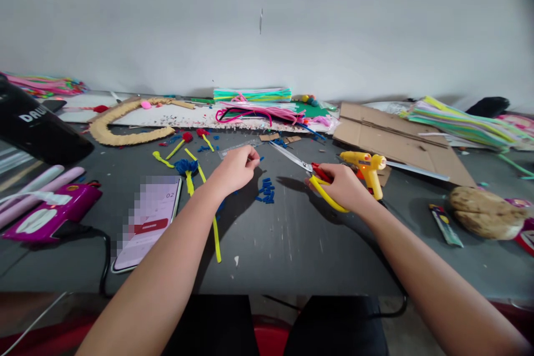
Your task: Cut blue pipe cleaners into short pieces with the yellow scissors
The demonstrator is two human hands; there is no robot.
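My left hand [241, 167] is pinched over the middle of the table, with the tip of a short blue pipe cleaner piece [262, 159] poking out past the fingertips. In my right hand [340, 181] are scissors [298, 160] with red and yellow handles, their blades pointing up and left toward my left hand. Below and between the hands lies a small pile of cut blue pieces [267, 192]. Left of my left hand are a blue pipe cleaner flower [186, 166] and a long yellow pipe cleaner [216, 239]; part of that strip is hidden by my forearm.
A yellow glue gun [371, 169] stands just beyond my right hand, near cardboard [400, 142]. A phone [152, 222], a purple device [58, 214] and a black bottle [37, 122] are on the left. Pipe cleaner bundles [252, 94] lie along the wall.
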